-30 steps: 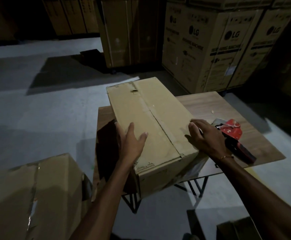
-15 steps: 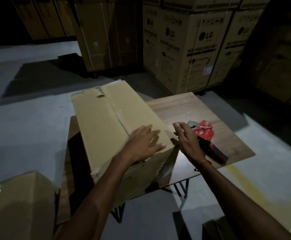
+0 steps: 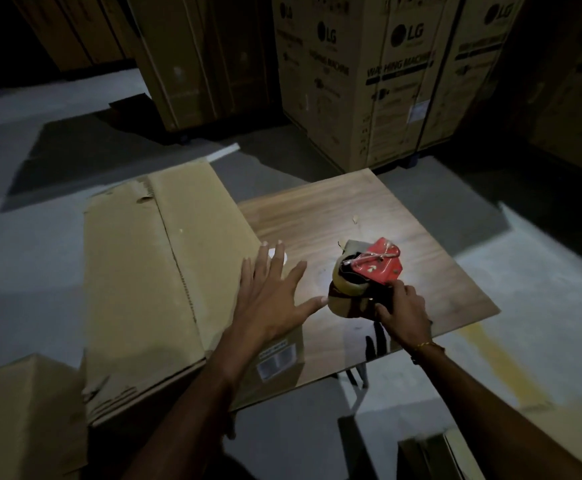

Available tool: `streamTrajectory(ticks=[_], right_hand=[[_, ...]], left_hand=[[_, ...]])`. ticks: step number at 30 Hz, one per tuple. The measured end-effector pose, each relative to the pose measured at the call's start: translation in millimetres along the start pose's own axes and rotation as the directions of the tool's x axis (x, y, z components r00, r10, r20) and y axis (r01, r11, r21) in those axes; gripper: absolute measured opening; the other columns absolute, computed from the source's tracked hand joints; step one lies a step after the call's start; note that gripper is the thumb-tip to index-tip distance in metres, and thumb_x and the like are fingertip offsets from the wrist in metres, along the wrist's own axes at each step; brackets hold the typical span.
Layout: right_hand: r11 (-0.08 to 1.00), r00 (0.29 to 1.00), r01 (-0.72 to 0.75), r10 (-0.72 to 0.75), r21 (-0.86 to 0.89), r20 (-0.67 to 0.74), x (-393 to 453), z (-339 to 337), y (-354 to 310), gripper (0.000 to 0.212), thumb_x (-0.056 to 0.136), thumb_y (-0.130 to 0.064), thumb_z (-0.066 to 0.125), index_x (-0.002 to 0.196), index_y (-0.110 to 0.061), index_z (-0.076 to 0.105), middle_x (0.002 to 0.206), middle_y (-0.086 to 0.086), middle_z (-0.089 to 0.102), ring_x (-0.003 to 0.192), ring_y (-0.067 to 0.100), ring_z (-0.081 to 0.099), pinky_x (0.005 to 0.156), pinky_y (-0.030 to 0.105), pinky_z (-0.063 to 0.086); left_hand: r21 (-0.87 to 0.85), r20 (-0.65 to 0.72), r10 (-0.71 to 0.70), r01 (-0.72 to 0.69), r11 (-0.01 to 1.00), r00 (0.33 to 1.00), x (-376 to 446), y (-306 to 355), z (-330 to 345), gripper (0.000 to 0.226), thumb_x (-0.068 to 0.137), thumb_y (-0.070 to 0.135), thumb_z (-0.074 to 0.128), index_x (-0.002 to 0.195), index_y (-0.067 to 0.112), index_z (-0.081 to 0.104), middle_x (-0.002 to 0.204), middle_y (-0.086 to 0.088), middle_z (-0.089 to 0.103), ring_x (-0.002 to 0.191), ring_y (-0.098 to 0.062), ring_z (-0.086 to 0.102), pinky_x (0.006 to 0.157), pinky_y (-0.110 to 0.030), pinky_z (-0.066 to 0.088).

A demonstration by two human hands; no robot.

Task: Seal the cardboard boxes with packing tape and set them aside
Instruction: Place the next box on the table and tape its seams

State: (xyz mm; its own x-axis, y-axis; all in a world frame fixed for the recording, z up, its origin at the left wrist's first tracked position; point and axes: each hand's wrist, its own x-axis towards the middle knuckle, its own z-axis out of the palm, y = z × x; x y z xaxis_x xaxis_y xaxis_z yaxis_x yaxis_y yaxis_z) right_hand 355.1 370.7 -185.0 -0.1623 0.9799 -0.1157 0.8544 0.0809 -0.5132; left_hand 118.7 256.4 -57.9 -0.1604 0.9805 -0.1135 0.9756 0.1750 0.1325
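A long brown cardboard box [image 3: 151,271] lies on the left part of a small wooden table [image 3: 369,216], flaps closed along a bare centre seam. My left hand [image 3: 272,299] rests flat with fingers spread on the box's near right corner. To its right, my right hand [image 3: 404,310] grips the handle of a red tape dispenser [image 3: 369,268], which carries a roll of brown packing tape and is tilted up off the table.
Another cardboard box [image 3: 16,420] stands at the lower left, close to the table. Tall LG appliance cartons [image 3: 386,81] and other big boxes [image 3: 196,57] line the back. A dark box corner [image 3: 431,455] shows at the bottom right. Grey concrete floor surrounds the table.
The box has shifted to the left on the table. My right hand left the box's corner and took hold of the tape dispenser, raising it. My left hand moved to the box's near right corner.
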Motion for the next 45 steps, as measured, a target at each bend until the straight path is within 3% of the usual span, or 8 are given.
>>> streamTrajectory(ticks=[6, 11, 18, 23, 25, 30, 39, 45], right_hand=[[0.988, 0.996, -0.092, 0.091, 0.126, 0.009, 22.9, -0.7, 0.4, 0.091, 0.089, -0.021, 0.074, 0.158, -0.028, 0.015, 0.135, 0.020, 0.053, 0.126, 0.044, 0.045, 0.104, 0.061, 0.039], [0.957, 0.998, -0.052, 0.042, 0.284, 0.042, 42.7, 4.8, 19.0, 0.078, 0.095, -0.031, 0.054, 0.154, -0.041, 0.003, 0.120, 0.015, 0.061, 0.107, 0.040, 0.060, 0.092, 0.050, 0.047], [0.911, 0.993, -0.051, 0.003, 0.410, 0.117, 61.1, -18.3, 26.0, 0.078, 0.089, -0.010, 0.060, 0.145, -0.041, 0.015, 0.090, 0.007, 0.065, 0.082, 0.031, 0.065, 0.070, 0.036, 0.047], [0.772, 0.991, -0.118, 0.056, 0.624, 0.118, 73.5, -42.5, 20.0, 0.069, 0.084, -0.020, 0.069, 0.136, -0.038, 0.029, 0.102, 0.001, 0.069, 0.090, 0.025, 0.069, 0.079, 0.051, 0.060], [0.700, 0.995, -0.093, 0.031, 0.709, 0.100, 74.2, -54.0, 13.4, 0.064, 0.087, -0.019, 0.074, 0.134, -0.027, 0.031, 0.110, 0.001, 0.065, 0.091, 0.018, 0.067, 0.075, 0.040, 0.057], [0.609, 0.996, -0.005, -0.064, 0.793, 0.055, 72.5, -87.4, -22.0, 0.071, 0.084, -0.037, 0.083, 0.131, -0.024, 0.031, 0.109, 0.001, 0.061, 0.080, 0.018, 0.062, 0.064, 0.031, 0.051], [0.394, 0.971, 0.080, -0.238, 0.915, 0.018, 62.2, -112.5, -133.9, 0.041, 0.094, -0.020, 0.072, 0.118, -0.022, 0.039, 0.086, 0.015, 0.059, 0.063, 0.021, 0.058, 0.053, 0.034, 0.051], [0.377, 0.945, 0.094, -0.326, 0.921, 0.037, 62.6, -94.7, -213.7, 0.048, 0.095, -0.022, 0.071, 0.130, -0.018, 0.039, 0.083, 0.015, 0.061, 0.065, 0.024, 0.060, 0.056, 0.035, 0.052]], left_hand=[[-0.017, -0.083, -0.051, 0.050, 0.999, 0.995, 18.3, 8.0, 3.6, 0.086, 0.080, 0.088, 0.020, 0.148, 0.041, 0.043, 0.171, 0.001, -0.001, 0.155, -0.021, -0.018, 0.124, -0.052, -0.007], [-0.059, -0.079, -0.124, 0.119, 0.991, 0.989, 48.7, 23.9, -2.0, 0.072, 0.089, 0.081, 0.035, 0.145, 0.038, 0.048, 0.171, -0.001, 0.006, 0.155, -0.022, -0.015, 0.124, -0.054, -0.006], [-0.102, -0.090, -0.206, 0.197, 0.975, 0.974, 94.8, 47.3, -7.7, 0.072, 0.089, 0.080, 0.038, 0.143, 0.035, 0.051, 0.168, -0.005, 0.018, 0.156, -0.026, -0.009, 0.122, -0.057, -0.005], [-0.162, -0.113, -0.182, 0.163, 0.973, 0.977, 110.7, 56.7, -9.2, 0.069, 0.091, 0.076, 0.044, 0.143, 0.032, 0.051, 0.165, -0.001, 0.025, 0.156, -0.023, -0.004, 0.119, -0.063, -0.004], [-0.215, -0.137, -0.169, 0.137, 0.967, 0.976, 109.6, 54.6, -10.5, 0.064, 0.091, 0.073, 0.049, 0.141, 0.033, 0.054, 0.162, 0.002, 0.029, 0.156, -0.020, 0.000, 0.118, -0.062, -0.003], [-0.494, -0.215, -0.180, 0.052, 0.868, 0.960, 106.1, 38.1, -20.8, 0.065, 0.082, 0.072, 0.051, 0.128, 0.028, 0.066, 0.147, -0.002, 0.051, 0.144, -0.026, 0.034, 0.118, -0.048, 0.025], [-0.796, -0.240, -0.305, -0.007, 0.606, 0.922, 88.5, -43.4, -45.9, 0.026, 0.096, 0.037, 0.067, 0.118, 0.022, 0.071, 0.125, 0.005, 0.060, 0.109, -0.015, 0.064, 0.096, -0.045, 0.057], [-0.751, -0.288, -0.383, 0.041, 0.659, 0.878, 90.4, -128.1, -58.8, 0.040, 0.087, 0.058, 0.063, 0.115, 0.030, 0.071, 0.124, 0.008, 0.061, 0.118, -0.014, 0.059, 0.096, -0.047, 0.057]])
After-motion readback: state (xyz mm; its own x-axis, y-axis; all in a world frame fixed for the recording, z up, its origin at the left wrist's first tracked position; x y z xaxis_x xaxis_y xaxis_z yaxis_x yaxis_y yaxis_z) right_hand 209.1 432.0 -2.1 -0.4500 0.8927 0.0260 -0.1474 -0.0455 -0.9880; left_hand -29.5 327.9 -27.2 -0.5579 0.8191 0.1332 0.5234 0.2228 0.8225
